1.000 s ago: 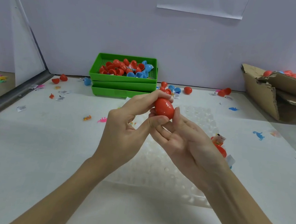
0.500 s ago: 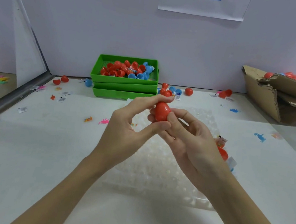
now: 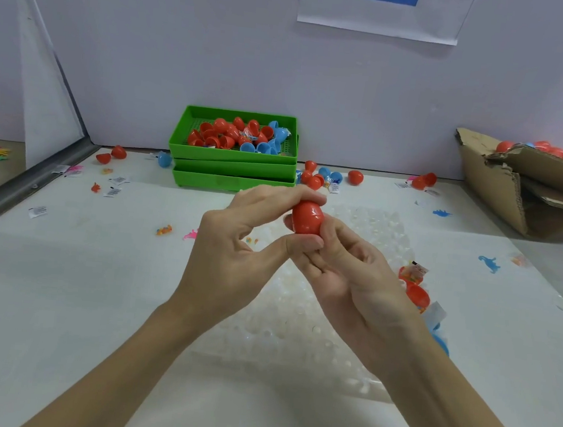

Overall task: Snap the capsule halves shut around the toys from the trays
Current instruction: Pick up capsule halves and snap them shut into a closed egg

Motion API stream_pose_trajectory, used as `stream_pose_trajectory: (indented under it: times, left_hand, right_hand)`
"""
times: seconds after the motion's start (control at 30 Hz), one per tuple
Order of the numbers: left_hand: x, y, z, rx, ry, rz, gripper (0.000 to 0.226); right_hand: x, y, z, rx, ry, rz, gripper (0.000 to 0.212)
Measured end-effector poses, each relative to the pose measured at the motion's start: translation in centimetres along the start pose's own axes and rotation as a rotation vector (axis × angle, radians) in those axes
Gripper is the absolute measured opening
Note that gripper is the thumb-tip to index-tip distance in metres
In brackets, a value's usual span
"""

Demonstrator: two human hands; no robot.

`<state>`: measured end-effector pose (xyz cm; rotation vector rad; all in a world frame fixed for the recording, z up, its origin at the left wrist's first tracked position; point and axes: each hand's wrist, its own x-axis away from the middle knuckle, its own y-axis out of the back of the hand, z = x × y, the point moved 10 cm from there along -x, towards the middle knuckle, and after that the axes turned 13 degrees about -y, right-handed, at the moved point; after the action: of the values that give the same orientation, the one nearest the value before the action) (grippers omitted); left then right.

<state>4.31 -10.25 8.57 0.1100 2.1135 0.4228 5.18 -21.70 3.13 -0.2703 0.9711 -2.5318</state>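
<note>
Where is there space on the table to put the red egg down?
The bare table left of the left hand, nearer than the orange toy and paper tags, is free. The near edge between the forearms is free too. It is crowded around the green trays and beside the right hand, where red capsules lie.

A red egg-shaped capsule (image 3: 307,217) is held upright above the middle of the table, pinched between the fingers of both hands, its two halves closed together. At the table's far edge, the top tray of a stack of green trays (image 3: 234,155) holds loose red and blue capsule halves (image 3: 243,135).
</note>
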Motion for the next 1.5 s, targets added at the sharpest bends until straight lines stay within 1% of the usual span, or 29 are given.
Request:
stream_pose_trajectory:
  times: [0.07, 0.13, 0.17, 0.23, 0.3, 0.37, 0.43, 0.5, 0.6, 0.67, 0.73, 0.9, 1.0, 1.03, 1.13, 1.2, 1.27, 1.33, 1.43, 1.5]
  left_hand:
    - [0.1, -0.5, 0.5, 0.032, 0.040, 0.003, 0.041]
    - [0.4, -1.5, 1.4, 0.119, 0.112, 0.060, 0.039]
    - [0.5, -2.1, 1.8, 0.163, 0.147, 0.100, 0.038]
    - [0.7, -2.8, 2.6, 0.258, 0.235, 0.145, 0.038]
    - [1.0, -2.8, 3.2, 0.342, 0.344, 0.099, 0.039]
    - [1.4, -2.6, 3.7, 0.380, 0.422, 0.031, 0.034]
    - [1.8, -2.5, 4.1, 0.409, 0.468, -0.006, 0.033]
    - [2.1, -2.7, 4.5, 0.499, 0.517, -0.018, 0.034]
    - [2.1, -3.2, 4.5, 0.803, 0.613, -0.061, 0.037]
    - [2.2, -3.5, 4.3, 0.933, 0.657, -0.080, 0.044]
    - [2.2, -3.7, 4.2, 0.990, 0.669, -0.085, 0.048]
    - [2.2, -3.9, 4.0, 1.033, 0.657, -0.111, 0.049]
    - [2.2, -4.2, 4.1, 0.989, 0.667, -0.090, 0.046]
    - [2.3, -4.1, 4.2, 0.925, 0.664, -0.075, 0.047]
    - [2.3, -3.2, 4.6, 0.612, 0.624, -0.052, 0.045]
    - [2.4, -2.7, 4.7, 0.533, 0.609, -0.063, 0.037]
    - [2.6, -2.8, 4.7, 0.620, 0.635, -0.068, 0.033]
    - [2.7, -3.2, 4.6, 0.767, 0.687, -0.063, 0.033]
    - [3.0, -4.0, 4.5, 0.969, 0.771, -0.065, 0.034]
    - [3.1, -4.3, 4.5, 1.030, 0.799, -0.057, 0.031]
  right_hand:
    - [0.0, 0.3, 0.2, 0.020, 0.029, -0.024, 0.040]
    - [0.2, 1.0, 1.0, 0.133, 0.094, -0.107, 0.036]
    - [0.5, 1.4, 1.7, 0.245, 0.157, -0.176, 0.034]
    - [1.4, 1.7, 3.5, 0.560, 0.338, -0.350, 0.028]
    - [2.5, 1.0, 4.8, 0.882, 0.529, -0.491, 0.028]
    - [3.2, 0.0, 5.0, 1.129, 0.670, -0.571, 0.032]
    - [3.6, -0.7, 4.9, 1.294, 0.760, -0.619, 0.035]
    - [3.6, -1.0, 4.9, 1.360, 0.794, -0.625, 0.041]
    - [3.3, -1.3, 4.7, 1.349, 0.758, -0.543, 0.055]
    - [2.9, -1.4, 4.4, 1.312, 0.701, -0.474, 0.055]
    - [2.8, -1.6, 4.4, 1.302, 0.683, -0.449, 0.054]
    - [3.5, -2.0, 4.8, 1.307, 0.746, -0.485, 0.051]
    - [3.9, -2.3, 4.9, 1.390, 0.809, -0.518, 0.048]
    - [3.8, -2.2, 4.9, 1.421, 0.809, -0.536, 0.047]
    - [3.5, -1.8, 4.9, 1.510, 0.769, -0.594, 0.051]
    - [3.4, -1.8, 4.7, 1.524, 0.754, -0.584, 0.053]
    - [3.0, -1.8, 4.4, 1.463, 0.726, -0.514, 0.054]
    - [2.7, -1.2, 4.4, 1.307, 0.674, -0.449, 0.047]
    - [2.7, 0.1, 5.0, 1.054, 0.612, -0.422, 0.032]
    - [2.5, 0.4, 5.1, 0.968, 0.570, -0.404, 0.029]
